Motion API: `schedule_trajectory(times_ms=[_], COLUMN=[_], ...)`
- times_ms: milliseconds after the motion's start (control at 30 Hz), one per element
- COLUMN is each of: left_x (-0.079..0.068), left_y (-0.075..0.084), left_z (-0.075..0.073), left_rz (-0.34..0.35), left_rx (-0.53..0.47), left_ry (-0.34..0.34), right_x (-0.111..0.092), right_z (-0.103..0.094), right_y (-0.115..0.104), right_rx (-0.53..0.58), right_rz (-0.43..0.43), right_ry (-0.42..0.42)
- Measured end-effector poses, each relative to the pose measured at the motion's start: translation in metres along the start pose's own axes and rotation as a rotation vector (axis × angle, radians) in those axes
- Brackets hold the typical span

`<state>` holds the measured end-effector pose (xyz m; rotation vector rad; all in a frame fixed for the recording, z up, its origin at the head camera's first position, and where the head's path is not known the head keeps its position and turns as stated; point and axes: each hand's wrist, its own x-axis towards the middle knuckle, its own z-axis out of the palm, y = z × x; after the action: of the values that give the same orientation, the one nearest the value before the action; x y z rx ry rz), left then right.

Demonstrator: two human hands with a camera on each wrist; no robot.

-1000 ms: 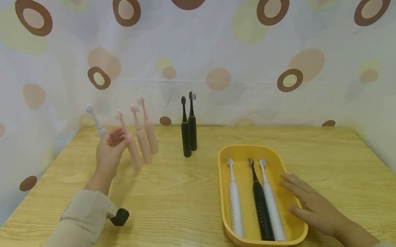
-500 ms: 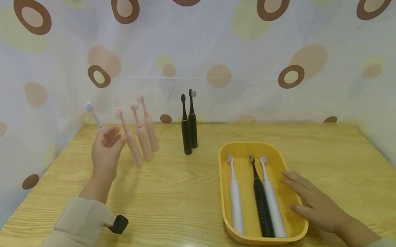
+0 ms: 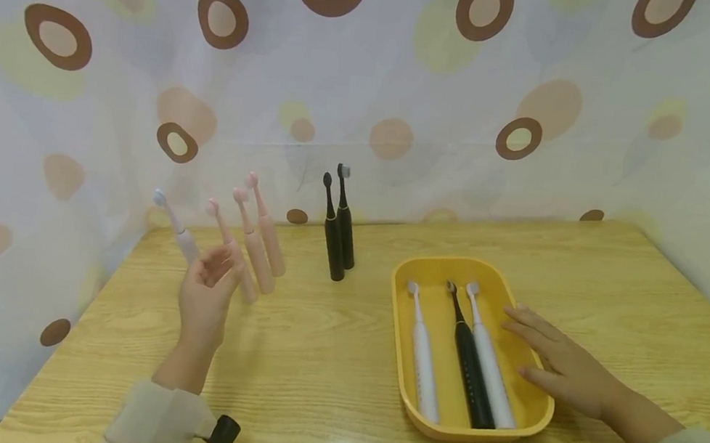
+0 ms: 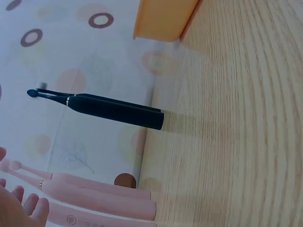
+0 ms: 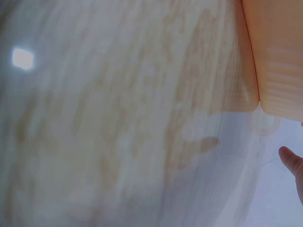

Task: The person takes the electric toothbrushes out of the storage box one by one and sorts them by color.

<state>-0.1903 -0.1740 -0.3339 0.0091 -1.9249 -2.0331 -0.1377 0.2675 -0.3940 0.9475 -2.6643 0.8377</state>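
In the head view my left hand (image 3: 208, 300) is in front of the nearest pink electric toothbrush (image 3: 249, 286), its fingers loosely bent. I see nothing gripped, and cannot tell if the fingers touch that brush. Two more pink brushes (image 4: 104, 198) stand behind it. A pale lilac toothbrush (image 3: 185, 239) with a bluish head stands to the left, its lower part hidden by the hand. My right hand (image 3: 569, 363) lies with extended fingers over the right rim of a yellow tray (image 3: 398, 365). Inside lie a black toothbrush (image 3: 473, 366) and two white toothbrushes (image 3: 424, 368).
Two black toothbrushes (image 3: 334, 245) stand upright near the back of the wooden table (image 3: 305, 369), between the pink group and the tray. A patterned cloth (image 3: 370, 92) hangs behind and at the sides. Light reflects off the front of the table.
From beside the lilac toothbrush, my left hand has moved right and nearer to me, in front of the closest pink one. The lilac handle shows more. My right hand has stayed at the tray.
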Motion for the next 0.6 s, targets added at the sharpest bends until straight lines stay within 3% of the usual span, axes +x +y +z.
schedule_trajectory(times_ms=[600], left_x=[-0.020], left_y=[0.001], left_z=[0.042], left_rz=[0.018], left_rx=[-0.088], left_ry=[-0.183], right_x=[0.000], right_z=[0.001], right_y=[0.002], right_rx=[0.003], right_rz=[0.054], right_ry=[-0.033])
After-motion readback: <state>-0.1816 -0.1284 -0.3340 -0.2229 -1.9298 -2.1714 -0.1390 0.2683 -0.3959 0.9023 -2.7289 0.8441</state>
